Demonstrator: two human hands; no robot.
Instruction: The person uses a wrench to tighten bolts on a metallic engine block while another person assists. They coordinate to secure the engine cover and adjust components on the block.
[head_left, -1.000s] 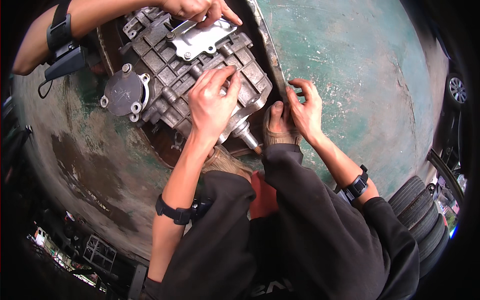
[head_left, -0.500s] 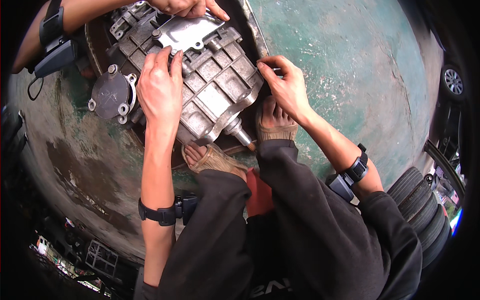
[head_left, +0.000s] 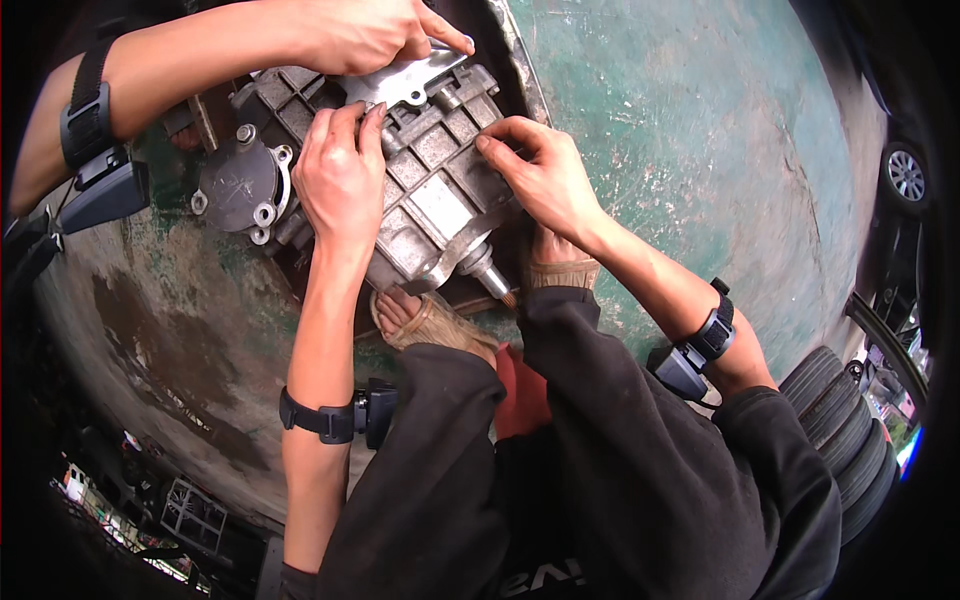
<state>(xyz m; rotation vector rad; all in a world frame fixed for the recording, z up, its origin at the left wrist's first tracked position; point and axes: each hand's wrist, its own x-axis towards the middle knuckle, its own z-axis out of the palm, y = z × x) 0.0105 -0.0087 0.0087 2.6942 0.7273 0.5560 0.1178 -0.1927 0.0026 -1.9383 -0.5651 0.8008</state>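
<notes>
A grey cast-metal gearbox [head_left: 441, 204] with a ribbed casing lies in front of me, its splined shaft [head_left: 488, 275] toward my feet. A shiny metal cover plate [head_left: 408, 78] rests on its far part. My left hand [head_left: 345, 185] has its fingertips bunched at the plate's near left edge; what they grip is hidden. My right hand [head_left: 545, 175] hovers at the casing's right side, thumb and forefinger pinched; I cannot make out anything between them. A co-worker's hand [head_left: 375, 38] reaches over the plate, its forefinger extended to the far right corner.
A round metal cover [head_left: 240, 185] with bolt lugs sits at the gearbox's left side. Below the gearbox is a metal tray, its rim [head_left: 520, 60] rising on the right. My sandalled foot [head_left: 425, 322] is close by. Stacked tyres [head_left: 840, 430] and a car wheel [head_left: 906, 172] stand right.
The co-worker's hand and forearm have come further over the plate, covering more of it. My right hand has moved left over the casing. The whole view has shifted slightly.
</notes>
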